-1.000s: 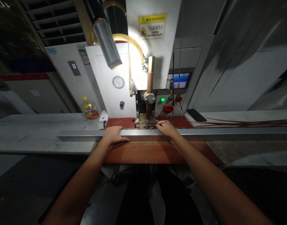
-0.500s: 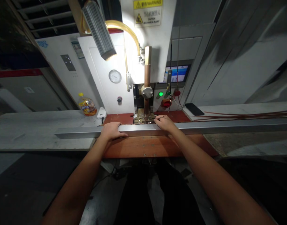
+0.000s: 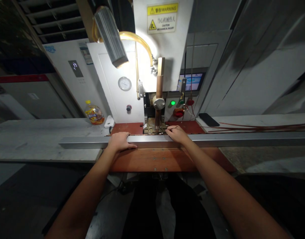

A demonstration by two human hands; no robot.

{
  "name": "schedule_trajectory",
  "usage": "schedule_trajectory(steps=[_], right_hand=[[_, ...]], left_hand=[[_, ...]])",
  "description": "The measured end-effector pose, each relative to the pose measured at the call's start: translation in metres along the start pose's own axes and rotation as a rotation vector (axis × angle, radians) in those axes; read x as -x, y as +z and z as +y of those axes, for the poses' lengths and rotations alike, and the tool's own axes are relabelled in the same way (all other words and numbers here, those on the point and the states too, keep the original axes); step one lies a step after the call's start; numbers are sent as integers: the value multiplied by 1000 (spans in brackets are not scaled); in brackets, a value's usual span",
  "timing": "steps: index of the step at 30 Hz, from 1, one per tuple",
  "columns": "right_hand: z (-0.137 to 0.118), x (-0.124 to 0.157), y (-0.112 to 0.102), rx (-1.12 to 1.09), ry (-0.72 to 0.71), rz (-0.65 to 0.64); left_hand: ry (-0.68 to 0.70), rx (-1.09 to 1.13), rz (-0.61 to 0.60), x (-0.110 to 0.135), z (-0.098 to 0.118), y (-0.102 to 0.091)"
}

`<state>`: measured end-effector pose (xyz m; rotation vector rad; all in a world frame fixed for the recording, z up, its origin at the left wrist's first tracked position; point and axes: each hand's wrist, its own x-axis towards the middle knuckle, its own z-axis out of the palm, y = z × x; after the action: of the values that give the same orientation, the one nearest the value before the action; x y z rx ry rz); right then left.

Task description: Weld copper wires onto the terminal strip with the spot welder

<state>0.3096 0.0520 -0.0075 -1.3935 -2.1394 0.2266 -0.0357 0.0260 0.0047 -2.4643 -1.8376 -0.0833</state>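
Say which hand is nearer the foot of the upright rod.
Right. The right hand is close beside the foot of the rod, on its right; the left hand is farther off to its left, on the bar.

1. My left hand (image 3: 118, 141) lies palm down, its thumb (image 3: 131, 146) stretched out towards my right fingers (image 3: 169, 129).
2. My left forearm (image 3: 92, 192) slants up to it from the lower left.
3. My right hand (image 3: 177, 134) is bunched, fingertips pinched together.
4. My right forearm (image 3: 222, 187) trails to the lower right, away from those fingers.
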Motion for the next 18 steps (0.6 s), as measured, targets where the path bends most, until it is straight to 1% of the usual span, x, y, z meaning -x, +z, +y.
schedule_trajectory(steps=[12,18], right_hand=[[0,1,0,22,-12,-18],[0,3,0,18,-15,-1]], left_hand=[[-15,11,-2,0,0,1],[-4,15,5,3,1,-1]])
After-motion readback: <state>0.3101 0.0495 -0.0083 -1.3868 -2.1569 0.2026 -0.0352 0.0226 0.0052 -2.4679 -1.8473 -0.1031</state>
